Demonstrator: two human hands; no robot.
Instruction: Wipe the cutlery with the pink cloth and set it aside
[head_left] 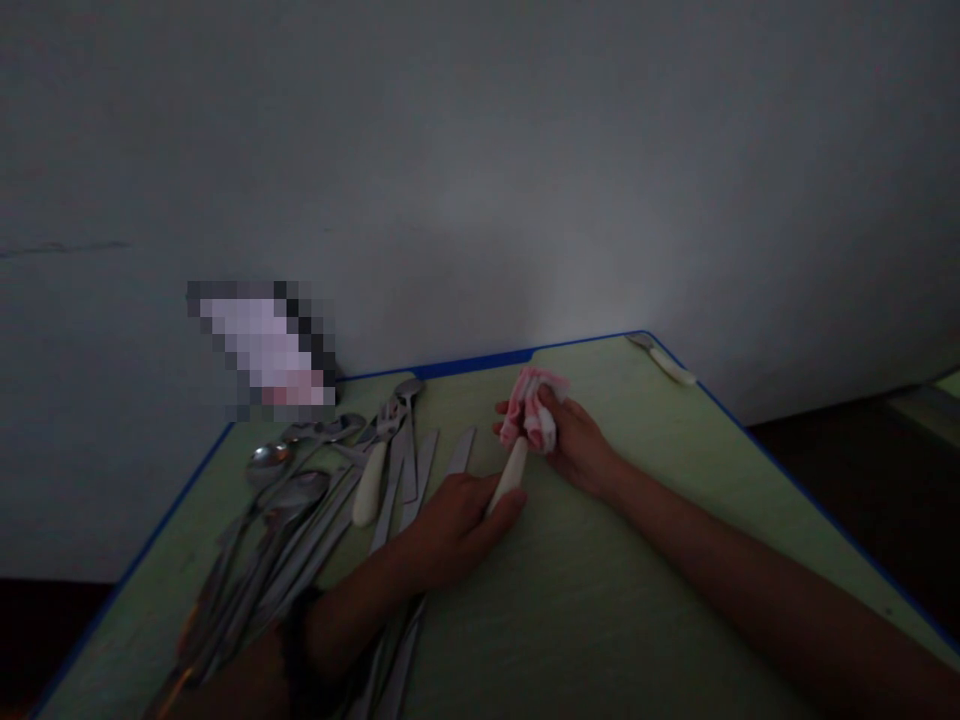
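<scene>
Gripping, left hand (465,525): in the head view, its fingers were clamped on a white-handled utensil (510,478), the handle slanting up and away from the thumb.
Utensil's other end: it ran into the cloth (534,412) just beyond the left fingertips and was hidden there.
Folding cloth, right hand (576,440): its fingers were closed on the pink-and-white cloth, bunched around the end of the handle.
Knives (462,450): one blade showed just beyond the left knuckles; others lay beside them to the left.
Spoons (270,463): these lay farther left of the left fingers, heaped with more metal cutlery.
Pile fork (369,487): its pale handle lay left of the left fingers, between them and the spoons.
Corner fork (673,368): it lay well apart, beyond and right of the right fingers.
Table (637,600): its green top spread beneath both hands' fingers.
Pixelated object (262,345): it stood beyond the spoons, far left of the right fingers, too masked to identify.
</scene>
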